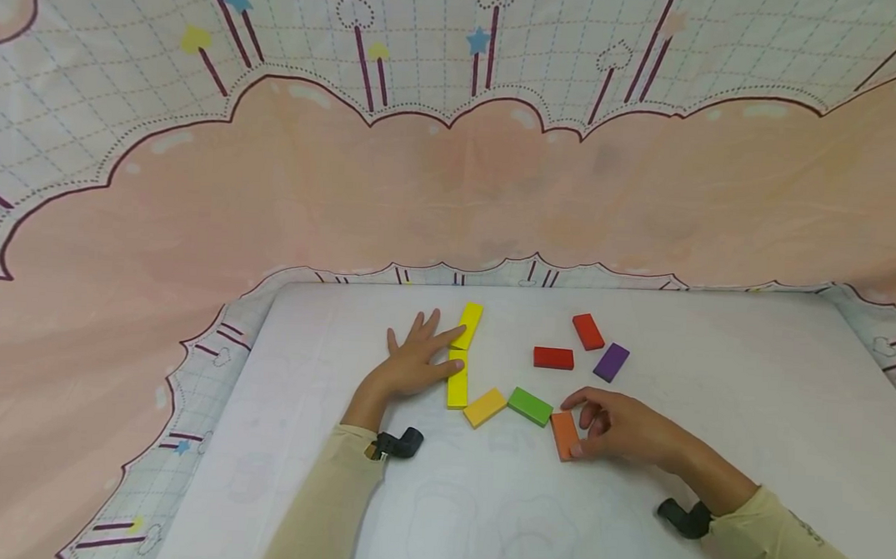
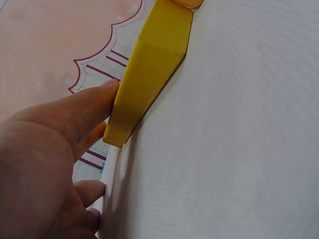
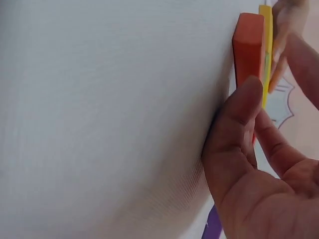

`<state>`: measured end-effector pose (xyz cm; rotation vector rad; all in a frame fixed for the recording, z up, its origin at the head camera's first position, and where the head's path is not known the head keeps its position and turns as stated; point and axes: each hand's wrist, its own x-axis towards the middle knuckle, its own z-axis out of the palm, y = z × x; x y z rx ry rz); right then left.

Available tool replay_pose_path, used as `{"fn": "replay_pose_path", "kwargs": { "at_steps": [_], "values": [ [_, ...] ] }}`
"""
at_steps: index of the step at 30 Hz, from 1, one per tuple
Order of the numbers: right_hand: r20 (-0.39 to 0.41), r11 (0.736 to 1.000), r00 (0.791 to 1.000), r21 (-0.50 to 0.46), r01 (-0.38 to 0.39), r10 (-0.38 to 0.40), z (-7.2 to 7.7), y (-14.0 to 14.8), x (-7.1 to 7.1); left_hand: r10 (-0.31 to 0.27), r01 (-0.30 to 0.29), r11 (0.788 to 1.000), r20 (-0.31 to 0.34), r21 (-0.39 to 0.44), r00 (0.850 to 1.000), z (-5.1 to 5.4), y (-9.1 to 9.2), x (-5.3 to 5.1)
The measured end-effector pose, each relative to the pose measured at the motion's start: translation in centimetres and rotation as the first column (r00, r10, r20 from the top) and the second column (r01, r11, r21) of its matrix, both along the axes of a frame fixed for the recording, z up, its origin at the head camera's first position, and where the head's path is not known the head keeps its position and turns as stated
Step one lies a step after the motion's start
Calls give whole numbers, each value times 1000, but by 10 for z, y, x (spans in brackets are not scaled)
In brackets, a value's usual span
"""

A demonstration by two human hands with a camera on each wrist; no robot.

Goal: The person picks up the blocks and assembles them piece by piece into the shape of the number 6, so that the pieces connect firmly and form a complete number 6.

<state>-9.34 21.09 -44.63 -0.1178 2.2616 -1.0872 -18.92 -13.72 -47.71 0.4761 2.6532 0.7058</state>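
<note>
My left hand (image 1: pixel 413 363) lies with fingers spread beside two yellow blocks laid end to end. Its index finger touches the upper yellow block (image 1: pixel 471 315), and its thumb rests on the lower yellow block (image 1: pixel 456 392). On the right, my right hand (image 1: pixel 629 427) is at an orange block (image 1: pixel 563 439) lying flat. The thumb touches this block's side, while the bent index finger reaches over near its far end, apart from it in the right wrist view. A green block (image 1: pixel 530 406) and a yellow-orange block (image 1: pixel 484 408) link the orange one to the yellow pair in a bent row.
Two red blocks, one lying crosswise (image 1: pixel 553 358) and one slanted (image 1: pixel 588 331), lie beyond my right hand with a purple block (image 1: pixel 611 362). All rest on a white tabletop (image 1: pixel 326 324). A patterned cloth (image 1: pixel 422 187) hangs behind the table.
</note>
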Motion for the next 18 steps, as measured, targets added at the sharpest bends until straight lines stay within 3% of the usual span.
{"fn": "replay_pose_path", "kwargs": {
  "at_steps": [8,18],
  "values": [
    [43,995,999,-100,23,-19,2,8,-2,5,-5,1000,-2,-2,1000,-2,-1,0],
    [-76,995,993,-56,84,-88,6,20,-4,-1,1,1000,2,4,1000,0,0,0]
  ]
}}
